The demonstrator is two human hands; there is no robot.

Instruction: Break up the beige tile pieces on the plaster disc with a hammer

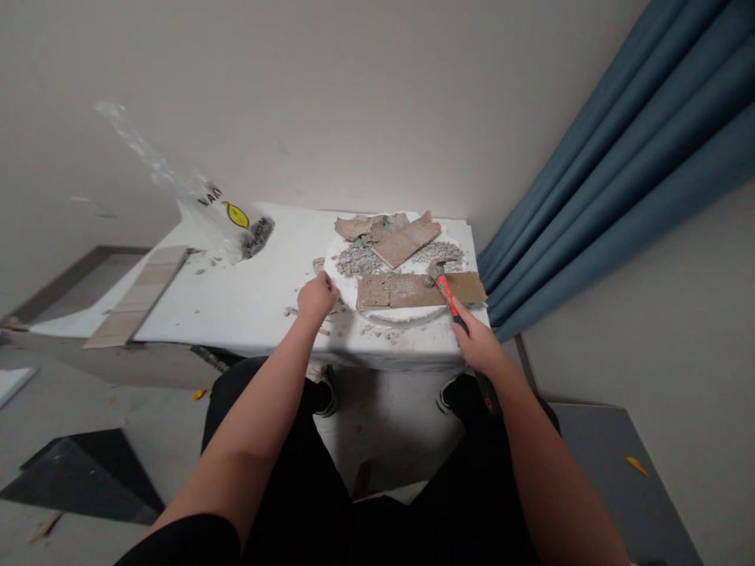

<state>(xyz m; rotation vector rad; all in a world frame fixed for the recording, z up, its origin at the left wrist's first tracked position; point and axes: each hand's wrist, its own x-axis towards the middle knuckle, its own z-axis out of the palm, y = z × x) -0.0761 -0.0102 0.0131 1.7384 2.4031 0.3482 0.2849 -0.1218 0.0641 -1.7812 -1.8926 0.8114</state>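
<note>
My right hand [476,339] is wrapped round the red and black handle of a claw hammer [447,295]. Its metal head rests on or just above a long brown tile strip [406,291], whose left part is covered in rough grey mortar. That strip lies along the front of a round white board [342,287]. My left hand [317,299] is closed at the board's left edge, and what its fingers hold, if anything, is hidden. Behind the strip, a shorter brown tile piece [406,240] leans across crumbled grey mortar [357,262] and a broken brown slab [359,228].
A clear plastic bag [218,224] with grey rubble in its bottom stands on the white-covered table [283,236]. A tile plank [141,295] lies at the table's left end. Blue curtains [566,181] hang at the right. Dark sheets [88,475] lie on the floor.
</note>
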